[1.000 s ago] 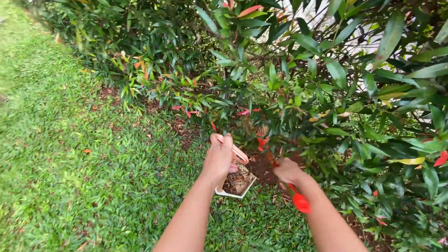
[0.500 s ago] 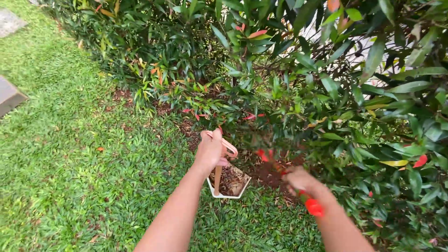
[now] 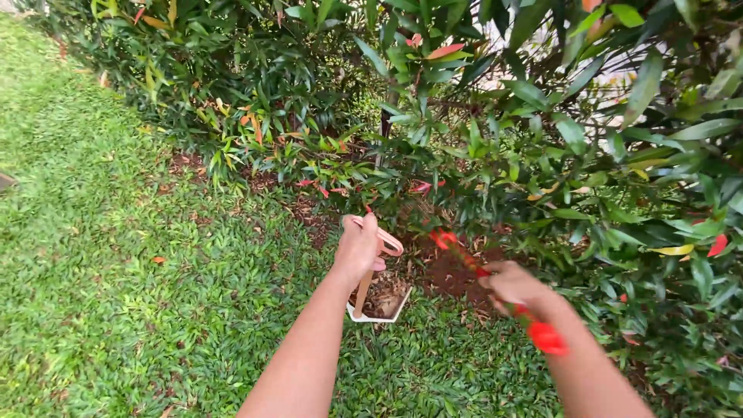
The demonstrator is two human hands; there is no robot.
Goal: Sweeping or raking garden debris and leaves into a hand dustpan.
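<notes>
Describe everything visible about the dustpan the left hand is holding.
The dustpan is a white, shallow tray with a long peach-coloured handle ending in a loop. It rests on the grass at the edge of bare soil under the shrub, its tray filled with brown dry leaves and debris. The left hand grips the handle's top, partly hiding it.

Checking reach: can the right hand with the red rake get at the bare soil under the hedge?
Probably yes. The right hand holds the rake with its head over the soil; only low leaves hang over it, and the dustpan sits to its left.
</notes>
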